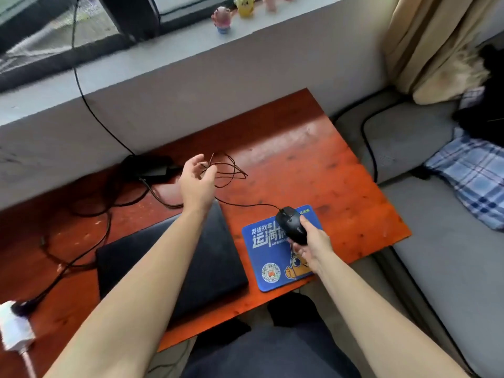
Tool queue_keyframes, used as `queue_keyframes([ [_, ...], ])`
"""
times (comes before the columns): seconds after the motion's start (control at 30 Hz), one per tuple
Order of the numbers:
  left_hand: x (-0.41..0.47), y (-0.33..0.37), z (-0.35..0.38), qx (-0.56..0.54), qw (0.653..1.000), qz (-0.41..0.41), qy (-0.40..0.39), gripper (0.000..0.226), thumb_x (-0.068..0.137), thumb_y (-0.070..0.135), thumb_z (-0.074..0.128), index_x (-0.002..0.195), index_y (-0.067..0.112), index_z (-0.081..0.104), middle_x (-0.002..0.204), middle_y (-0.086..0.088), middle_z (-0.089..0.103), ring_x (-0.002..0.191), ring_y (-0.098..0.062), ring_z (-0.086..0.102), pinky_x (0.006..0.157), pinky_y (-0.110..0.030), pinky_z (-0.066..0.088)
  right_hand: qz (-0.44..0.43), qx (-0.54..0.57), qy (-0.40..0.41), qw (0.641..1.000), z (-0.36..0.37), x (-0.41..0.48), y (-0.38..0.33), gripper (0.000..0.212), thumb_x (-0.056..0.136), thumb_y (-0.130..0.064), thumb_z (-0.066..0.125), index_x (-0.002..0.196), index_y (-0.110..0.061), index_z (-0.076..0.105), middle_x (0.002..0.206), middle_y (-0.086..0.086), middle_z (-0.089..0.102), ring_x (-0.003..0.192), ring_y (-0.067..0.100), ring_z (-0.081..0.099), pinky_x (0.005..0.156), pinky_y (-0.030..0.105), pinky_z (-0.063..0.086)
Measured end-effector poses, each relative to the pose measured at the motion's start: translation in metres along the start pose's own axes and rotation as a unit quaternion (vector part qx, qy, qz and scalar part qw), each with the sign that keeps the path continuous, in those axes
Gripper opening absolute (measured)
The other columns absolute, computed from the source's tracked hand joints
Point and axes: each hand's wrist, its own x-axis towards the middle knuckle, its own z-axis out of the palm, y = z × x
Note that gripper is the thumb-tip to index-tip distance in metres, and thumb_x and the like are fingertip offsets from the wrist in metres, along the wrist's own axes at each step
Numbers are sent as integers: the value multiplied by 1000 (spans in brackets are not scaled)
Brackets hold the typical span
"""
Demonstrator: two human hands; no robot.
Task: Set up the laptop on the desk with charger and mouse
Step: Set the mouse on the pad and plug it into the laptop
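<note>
A closed black laptop [215, 257] lies flat on the red wooden desk [313, 159], partly under my left forearm. To its right is a blue mouse pad [268, 257]. My right hand [313, 241] grips the black wired mouse [290, 223] just over the pad. The mouse cable [231, 170] runs back to a loose coil behind the laptop. My left hand [196, 181] is raised by that coil, fingers relaxed, strands crossing its fingertips. The black charger brick [152, 167] sits at the desk's back edge, cables trailing left.
A white power strip [13, 326] with a dark plug lies at the desk's left front. Small toy figures [223, 19] stand on the windowsill. A grey sofa [436, 241] with a plaid cloth [474, 175] lies to the right. My lap is below the desk edge.
</note>
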Motion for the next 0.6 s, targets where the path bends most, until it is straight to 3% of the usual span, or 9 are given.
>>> queue_keyframes([
  [0.07, 6, -11, 8, 28, 999, -21, -26, 44, 89, 18, 68, 131, 19, 56, 128, -2, 62, 119, -12, 57, 105, -30, 45, 6, 18, -3, 1000, 2, 3, 5, 29, 105, -35, 54, 122, -11, 57, 108, 15, 71, 67, 24, 71, 51, 27, 51],
  [0.17, 4, -39, 6, 163, 981, -48, -99, 58, 91, 26, 67, 144, 14, 45, 148, -6, 48, 137, -20, 44, 115, -38, 34, -6, -47, 4, 999, 6, 3, 16, 29, 109, -37, 41, 132, -21, 49, 115, 12, 66, 78, 25, 69, 63, 32, 57],
  [0.23, -1, -61, -2, 264, 951, -38, -158, 65, 92, 29, 66, 148, 10, 39, 152, -9, 42, 141, -23, 38, 116, -37, 30, -45, -138, 16, 989, 10, 4, 26, 39, 104, -48, 45, 135, -24, 47, 123, 7, 63, 89, 26, 70, 71, 39, 60],
  [0.3, -9, -82, -13, 365, 905, -7, -219, 70, 91, 37, 65, 150, 13, 35, 157, -11, 34, 146, -25, 28, 118, -43, 27, -104, -230, 25, 967, 13, 0, 30, 59, 90, -60, 62, 134, -25, 47, 119, 1, 61, 94, 28, 68, 85, 46, 60],
  [0.37, -17, -100, -27, 448, 850, -3, -278, 74, 90, 45, 62, 152, 19, 30, 162, -11, 22, 150, -27, 15, 118, -49, 26, -151, -354, 51, 921, 17, -7, 35, 72, 79, -55, 78, 134, -24, 44, 124, 0, 51, 102, 23, 56, 96, 39, 51],
  [0.47, -23, -114, -41, 541, 775, 40, -324, 79, 91, 50, 57, 156, 23, 20, 166, -12, 2, 152, -30, 1, 119, -50, 24, -210, -523, 110, 819, 21, -13, 42, 66, 83, -44, 77, 133, -18, 44, 130, 9, 42, 111, 31, 58, 91, 38, 47],
  [0.6, -24, -119, -47, 566, 749, 89, -334, 81, 94, 52, 50, 158, 25, 8, 165, -13, -6, 152, -31, -4, 120, -49, 18, -230, -643, 157, 713, 23, -19, 47, 64, 85, -61, 64, 127, -14, 51, 127, 7, 50, 123, 28, 50, 88, 40, 50],
])
